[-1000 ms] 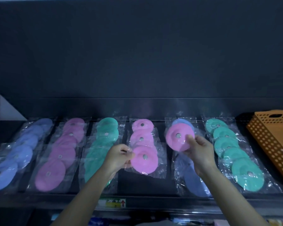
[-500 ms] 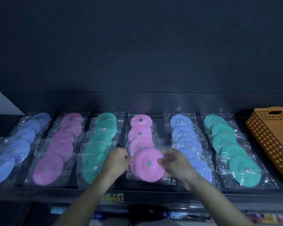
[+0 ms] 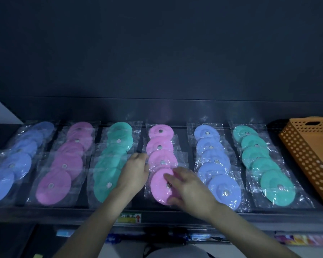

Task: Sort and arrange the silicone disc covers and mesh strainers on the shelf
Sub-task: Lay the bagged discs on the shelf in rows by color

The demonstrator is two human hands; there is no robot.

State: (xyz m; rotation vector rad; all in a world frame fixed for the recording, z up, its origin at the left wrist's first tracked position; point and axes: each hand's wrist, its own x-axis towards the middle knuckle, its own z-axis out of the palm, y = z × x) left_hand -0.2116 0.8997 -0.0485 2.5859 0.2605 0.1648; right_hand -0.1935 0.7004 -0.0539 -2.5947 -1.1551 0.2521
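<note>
The right hand lies flat, fingers spread, on the nearest pink disc in the middle pink row, by the shelf front edge. The left hand, loosely curled, touches that row's left side; whether it pinches the wrapper is unclear. Dark gaps separate neighbouring rows; an orange basket stands far right.

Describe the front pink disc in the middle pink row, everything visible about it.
The front pink disc is a round, matte, rubbery-looking cover with a small metallic centre, sealed in a clear, crinkled plastic bag. It lies flat at the front of the shelf, partly overlapping the pink disc behind it. The right hand rests on it, fingers spread over its centre and right side. The left hand sits at the bag's left edge; actual contact is unclear.
</note>
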